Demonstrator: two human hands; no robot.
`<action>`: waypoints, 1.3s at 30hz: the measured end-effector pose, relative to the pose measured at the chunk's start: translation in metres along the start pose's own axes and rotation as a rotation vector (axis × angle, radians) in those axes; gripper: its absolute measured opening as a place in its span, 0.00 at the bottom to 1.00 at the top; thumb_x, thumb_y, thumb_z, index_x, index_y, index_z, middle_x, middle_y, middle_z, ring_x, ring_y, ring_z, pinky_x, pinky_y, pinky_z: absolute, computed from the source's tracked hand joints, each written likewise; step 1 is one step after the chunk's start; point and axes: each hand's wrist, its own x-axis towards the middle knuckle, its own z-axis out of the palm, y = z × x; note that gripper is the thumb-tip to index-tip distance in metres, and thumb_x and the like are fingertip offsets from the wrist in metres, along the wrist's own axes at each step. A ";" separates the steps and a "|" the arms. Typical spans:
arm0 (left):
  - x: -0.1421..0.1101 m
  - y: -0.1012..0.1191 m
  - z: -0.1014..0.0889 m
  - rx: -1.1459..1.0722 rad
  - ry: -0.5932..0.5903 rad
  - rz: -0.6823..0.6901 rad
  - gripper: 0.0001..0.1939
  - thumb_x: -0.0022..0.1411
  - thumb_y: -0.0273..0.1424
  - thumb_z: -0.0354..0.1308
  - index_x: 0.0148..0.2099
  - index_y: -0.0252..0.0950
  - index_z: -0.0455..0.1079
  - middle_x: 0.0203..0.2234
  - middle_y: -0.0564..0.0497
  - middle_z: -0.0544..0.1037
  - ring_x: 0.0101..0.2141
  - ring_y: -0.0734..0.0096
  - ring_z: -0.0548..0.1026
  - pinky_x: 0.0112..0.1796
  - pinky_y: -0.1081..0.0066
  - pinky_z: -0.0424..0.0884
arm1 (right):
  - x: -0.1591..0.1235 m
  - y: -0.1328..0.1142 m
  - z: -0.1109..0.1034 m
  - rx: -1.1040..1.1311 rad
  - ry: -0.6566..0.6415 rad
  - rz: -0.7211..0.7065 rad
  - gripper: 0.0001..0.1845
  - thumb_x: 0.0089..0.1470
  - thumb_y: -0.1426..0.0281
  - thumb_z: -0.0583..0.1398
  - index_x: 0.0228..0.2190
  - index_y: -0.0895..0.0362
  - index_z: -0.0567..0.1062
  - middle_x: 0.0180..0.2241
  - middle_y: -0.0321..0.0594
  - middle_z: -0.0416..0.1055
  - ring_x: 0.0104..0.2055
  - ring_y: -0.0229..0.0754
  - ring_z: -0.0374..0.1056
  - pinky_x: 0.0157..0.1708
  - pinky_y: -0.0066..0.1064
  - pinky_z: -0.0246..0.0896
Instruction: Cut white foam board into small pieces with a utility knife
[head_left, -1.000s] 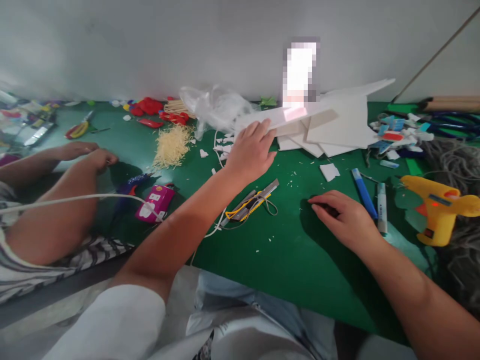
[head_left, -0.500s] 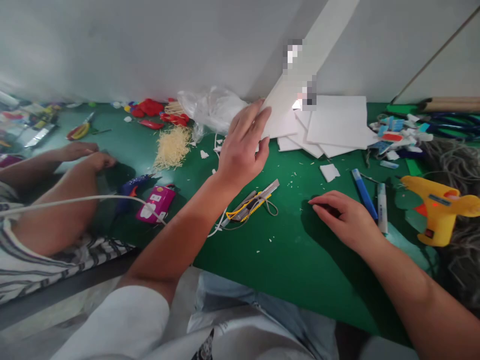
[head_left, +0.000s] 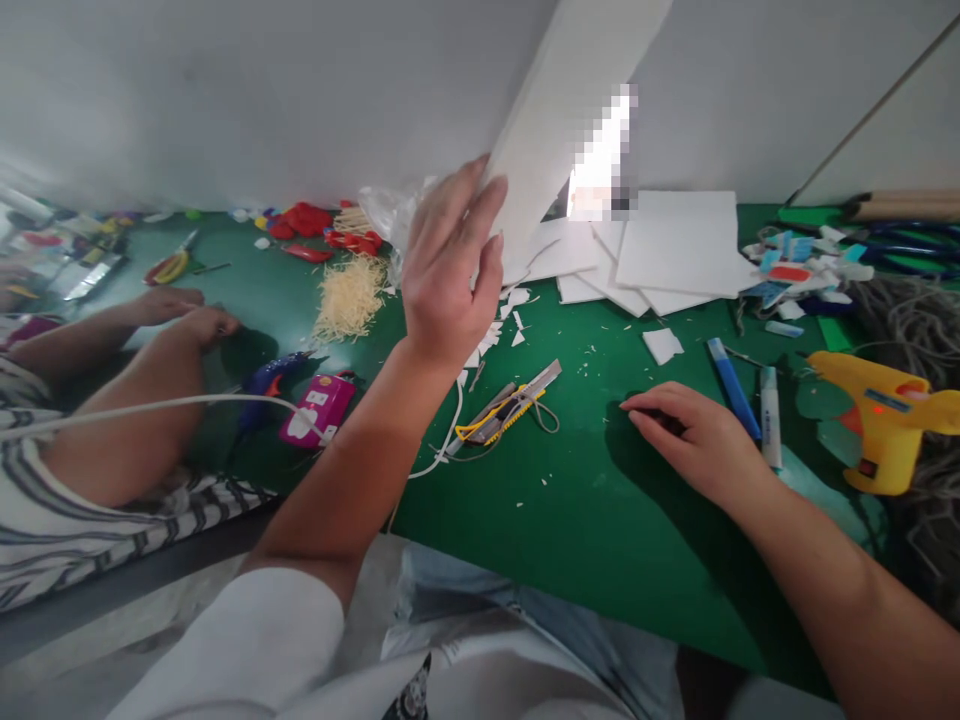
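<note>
Head | left hand (head_left: 444,280) fingers grip foam board (head_left: 570,110) | right hand (head_left: 694,445) flat on mat (head_left: 585,500)

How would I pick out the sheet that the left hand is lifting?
Start at the green table and go to the stack of white sheets by the back wall. The white sheet rises from there, tilted up past the top of the picture, gripped at its lower edge by the left hand. Its neighbours all lie flat.

A single head-worn camera looks forward and down from the bench's (head_left: 585,500) near edge, close over the hands, facing the wall along its far edge.
</note>
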 end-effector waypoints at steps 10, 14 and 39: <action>-0.013 0.051 -0.008 0.032 -0.192 0.223 0.21 0.79 0.37 0.40 0.56 0.47 0.75 0.55 0.52 0.81 0.57 0.58 0.78 0.58 0.49 0.76 | -0.003 -0.013 -0.002 0.237 0.048 0.101 0.21 0.55 0.49 0.64 0.42 0.50 0.80 0.33 0.40 0.78 0.28 0.40 0.70 0.29 0.35 0.70; -0.032 0.068 -0.016 0.043 -0.344 0.500 0.15 0.76 0.29 0.49 0.51 0.43 0.78 0.52 0.53 0.84 0.51 0.66 0.81 0.51 0.63 0.82 | -0.008 -0.017 -0.002 0.700 0.062 0.115 0.35 0.48 0.38 0.64 0.49 0.48 0.77 0.51 0.47 0.79 0.40 0.48 0.78 0.41 0.43 0.75; -0.102 0.086 -0.056 0.270 -0.803 -0.182 0.10 0.65 0.31 0.63 0.49 0.36 0.75 0.40 0.46 0.83 0.40 0.57 0.81 0.39 0.63 0.76 | -0.013 -0.028 -0.006 0.533 0.660 0.406 0.17 0.38 0.63 0.70 0.35 0.43 0.78 0.33 0.42 0.80 0.52 0.63 0.74 0.54 0.57 0.69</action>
